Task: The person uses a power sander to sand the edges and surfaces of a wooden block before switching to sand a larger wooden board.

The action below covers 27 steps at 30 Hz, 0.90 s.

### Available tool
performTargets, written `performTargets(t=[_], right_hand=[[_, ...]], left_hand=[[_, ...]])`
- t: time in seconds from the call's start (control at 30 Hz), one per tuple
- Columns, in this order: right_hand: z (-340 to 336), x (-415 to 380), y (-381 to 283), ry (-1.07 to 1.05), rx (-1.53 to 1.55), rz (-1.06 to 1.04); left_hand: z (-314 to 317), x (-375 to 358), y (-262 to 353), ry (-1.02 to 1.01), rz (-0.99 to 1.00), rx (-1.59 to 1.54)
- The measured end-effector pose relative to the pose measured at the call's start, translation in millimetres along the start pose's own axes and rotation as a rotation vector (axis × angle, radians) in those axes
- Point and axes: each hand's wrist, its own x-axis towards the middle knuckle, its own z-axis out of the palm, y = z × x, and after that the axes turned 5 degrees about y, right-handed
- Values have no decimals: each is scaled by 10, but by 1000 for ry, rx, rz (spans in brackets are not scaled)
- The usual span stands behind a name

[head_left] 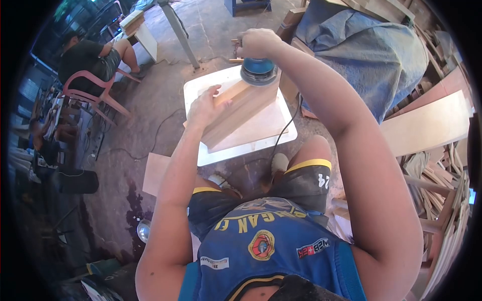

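Note:
My right hand is closed over the top of a blue orbital sander. The sander's round pad rests on the far end of a thick wooden piece standing on its edge. My left hand grips the near part of that wooden piece, with the thumb on its upper edge. Under it, a flat wooden board lies on a white table. A black cord hangs over the table's right side.
A person sits in a pink plastic chair at the left. A grey-blue tarp covers a pile at the right, beside a long pale board and stacked wood scraps. A metal post stands behind the table. Cords trail across the floor.

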Motion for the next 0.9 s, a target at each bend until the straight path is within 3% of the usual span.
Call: performTargets(t=[0.17, 0.27, 0.33, 0.4, 0.47, 0.6, 0.73, 0.9], right_hand=[[-7, -42, -361, 29, 12, -60], [-46, -104, -618, -1, 41, -50], [-40, -142, -769, 5, 108, -104], [-34, -143, -929, 7, 124, -84], [-3, -166, -1056, 1, 151, -61], [-2, -209, -1189, -19, 158, -94], [-42, -207, -1204, -54, 159, -58], [-103, -257, -1012, -64, 179, -23]], left_hand=[[28, -14, -13, 89, 47, -86], [60, 48, -52, 182, 153, -103], [122, 86, -41, 275, 262, -276], [213, 120, 58, 298, 220, -317], [171, 116, 214, 292, 42, -451], [275, 201, 146, 343, -92, -296], [328, 230, 95, 469, 109, -325], [345, 375, 209, 283, -11, -269]])
